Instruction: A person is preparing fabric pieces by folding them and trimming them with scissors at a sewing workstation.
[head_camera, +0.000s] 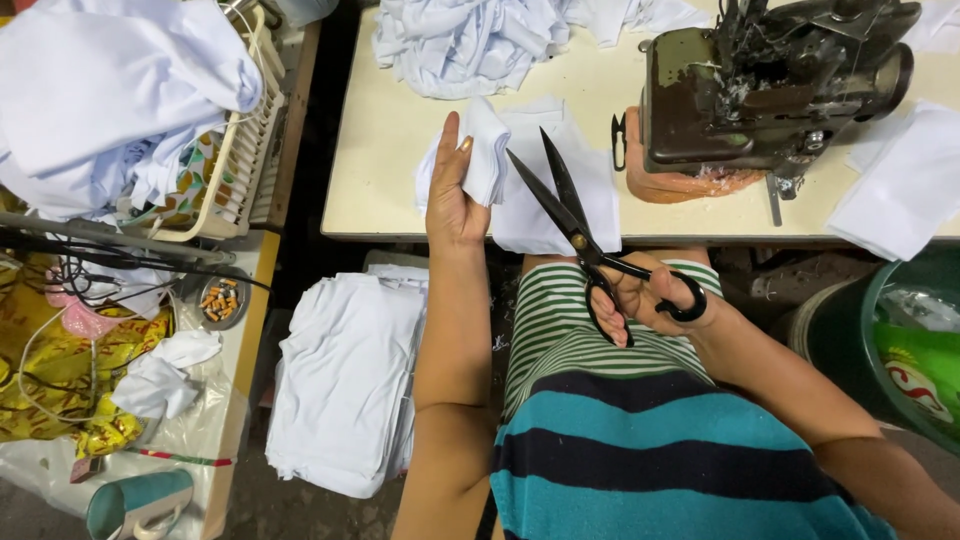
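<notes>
My left hand (455, 195) reaches up over the near edge of the desk (385, 150), its grip clamped on a small folded piece of white cloth (487, 152), thumb on one side and fingers behind. My right hand (648, 297) sits lower, over my lap, its grip closed through the loops of a pair of black scissors (572, 225). The blades stand apart, their tips pointing away from me toward the folded piece, which lies just beside the left blade. Under the blades a larger flat piece of white fabric (545, 200) hangs over the desk's near edge.

Taking the desk as landmark: on its far right stands a dark, worn sewing machine (770, 85), with a black thread snip (618, 140) just left of its base; flat white cut pieces (900, 185) lie to the right of the machine; a crumpled heap of white cloth (465, 45) lies at the far edge. Below the desk's near left corner rests a stack of folded white cloth (345, 385). Well to the left of the desk, a cream plastic basket (245, 160) holds more white cloth. To the right of the desk, low down, is a green tub (905, 340).
</notes>
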